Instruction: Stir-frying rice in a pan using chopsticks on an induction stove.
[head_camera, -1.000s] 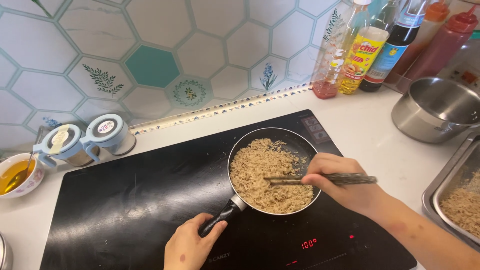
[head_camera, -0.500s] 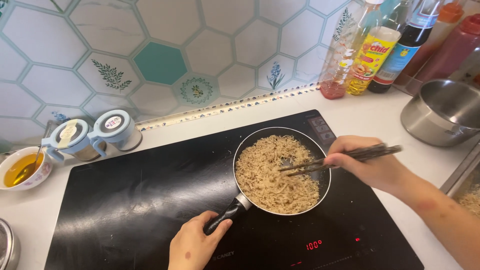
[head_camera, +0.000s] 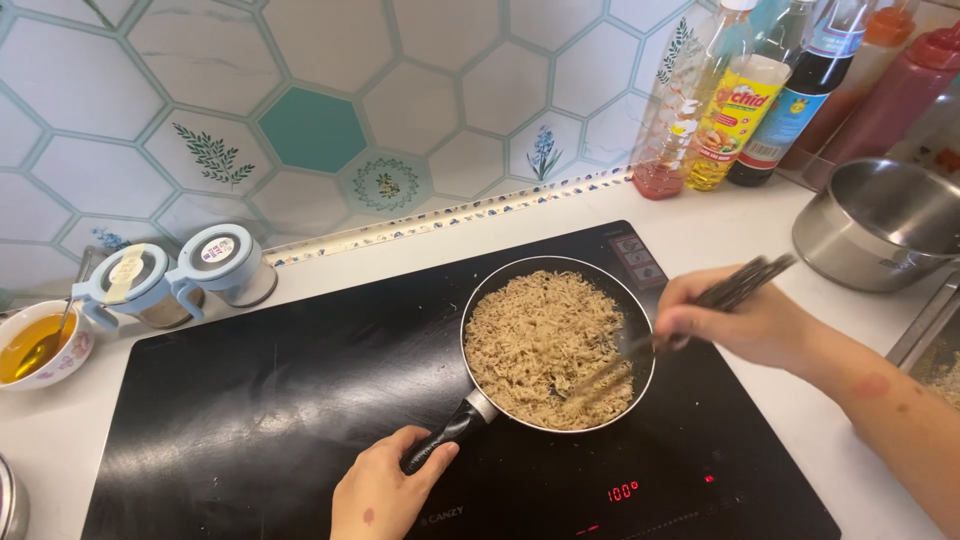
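My left fingers (head_camera: 425, 462) are wrapping tight round the black pan handle (head_camera: 445, 438), steadying the frying pan (head_camera: 556, 340) on the black cooktop (head_camera: 250, 400); my right hand (head_camera: 735, 320) is pinching the chopsticks (head_camera: 680, 320), tips dragging through the shredded brown food (head_camera: 540, 340). I'm mid-stir, I judge; next calls for turning the far edge inward, gently, below the rim, toward the steel pot (head_camera: 880, 225)

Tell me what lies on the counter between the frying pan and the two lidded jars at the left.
In the head view, only bare black cooktop lies between the frying pan and the two lidded jars; nothing stands on that stretch.
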